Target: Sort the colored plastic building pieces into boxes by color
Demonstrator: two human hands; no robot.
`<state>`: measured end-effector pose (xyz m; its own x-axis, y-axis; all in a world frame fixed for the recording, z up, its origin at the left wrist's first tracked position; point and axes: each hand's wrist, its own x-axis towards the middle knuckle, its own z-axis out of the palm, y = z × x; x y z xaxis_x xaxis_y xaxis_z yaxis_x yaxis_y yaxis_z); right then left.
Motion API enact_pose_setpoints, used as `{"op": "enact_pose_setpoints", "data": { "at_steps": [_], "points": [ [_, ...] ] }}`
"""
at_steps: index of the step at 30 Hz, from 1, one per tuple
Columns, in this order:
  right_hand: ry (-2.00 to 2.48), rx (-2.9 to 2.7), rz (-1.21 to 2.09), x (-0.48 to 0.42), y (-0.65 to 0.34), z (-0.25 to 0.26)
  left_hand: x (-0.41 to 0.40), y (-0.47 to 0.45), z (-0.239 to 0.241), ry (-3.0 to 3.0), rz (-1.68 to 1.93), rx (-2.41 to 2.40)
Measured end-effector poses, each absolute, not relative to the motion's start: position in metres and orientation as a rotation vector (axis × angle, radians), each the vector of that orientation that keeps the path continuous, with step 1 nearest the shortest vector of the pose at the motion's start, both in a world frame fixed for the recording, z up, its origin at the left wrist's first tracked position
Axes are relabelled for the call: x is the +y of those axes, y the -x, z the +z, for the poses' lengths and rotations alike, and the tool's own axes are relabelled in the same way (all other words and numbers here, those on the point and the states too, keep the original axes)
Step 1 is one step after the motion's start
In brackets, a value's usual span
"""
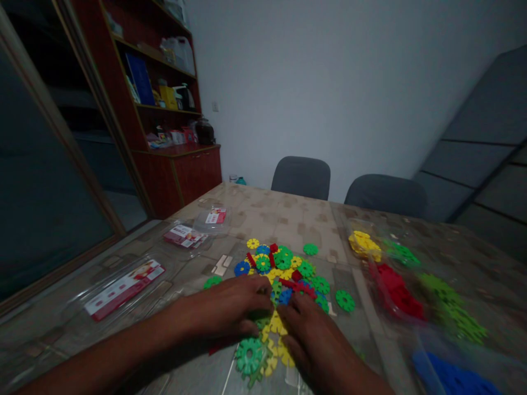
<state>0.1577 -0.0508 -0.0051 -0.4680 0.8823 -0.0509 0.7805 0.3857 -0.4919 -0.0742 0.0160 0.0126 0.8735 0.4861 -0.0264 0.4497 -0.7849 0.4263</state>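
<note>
While left hand (247, 302) and right hand (310, 323) curl half-closed at the discs (284, 259), any hold unclear | discs heaped between and beyond them | patterned table (263, 211): tubs (405, 318) right, labelled plastic (125, 291) left | grey chairs (300, 178) behind | pale wall (329, 82), red cabinet (195, 178) far left

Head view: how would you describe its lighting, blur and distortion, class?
In the head view, light is dim, with the red cabinet dull; blue pieces and lime-green pieces at lower right smear, while the loose green disc looks crisper; the left door frame leans, probably wide-lens distortion.
</note>
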Motion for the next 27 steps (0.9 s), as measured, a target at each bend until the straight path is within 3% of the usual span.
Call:
{"op": "enact_pose_setpoints", "data": {
  "at_steps": [12, 20, 27],
  "points": [
    [1.592, -2.333, 0.564, -0.046, -0.145, -0.021, 0.027, 0.091, 0.013, -2.651, -0.033, 1.052],
    [1.484, -2.161, 0.738, -0.033, -0.161, -0.017, 0.018, 0.087, 0.013, -2.611, -0.129, 1.026],
    [1.448, -2.211, 1.094, -0.031, -0.187, 0.006, 0.025, 0.091, 0.005, -2.636, -0.144, 1.051]
  ]
}}
